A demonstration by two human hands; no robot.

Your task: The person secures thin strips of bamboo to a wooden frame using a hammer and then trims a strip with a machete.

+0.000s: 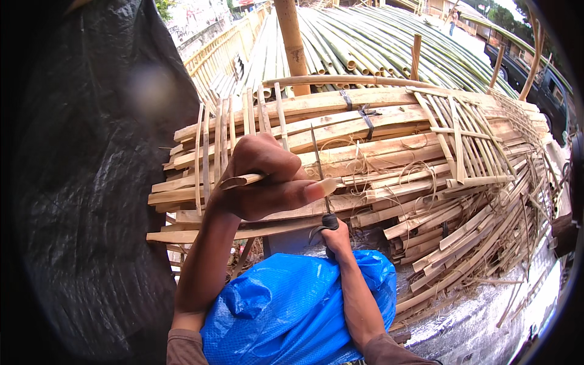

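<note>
Close in front of me, my left hand (pixel 264 173) is closed around a short bamboo strip (pixel 240 181), whose cut end sticks out at the wrist side. Lower and to the right, my right hand (pixel 338 239) grips a knife (pixel 329 221) by its dark wrapped handle. Its narrow blade (pixel 319 155) points up and away, passing just beyond the left hand's fingertips. A blue plastic sheet (pixel 274 307) covers my lap, beneath both forearms. Beyond the hands lies a stack of split bamboo lengths (pixel 389 121), with several thin slats (pixel 199 155) standing against its left part.
A black sheet (pixel 91 182) hangs at the left. An upright bamboo post (pixel 291 42) rises behind the stack, with long green poles (pixel 365 36) beyond. A slatted bamboo panel (pixel 468 137) rests on the right side. A dark vehicle (pixel 550 91) and a distant person (pixel 454 21) show farther off.
</note>
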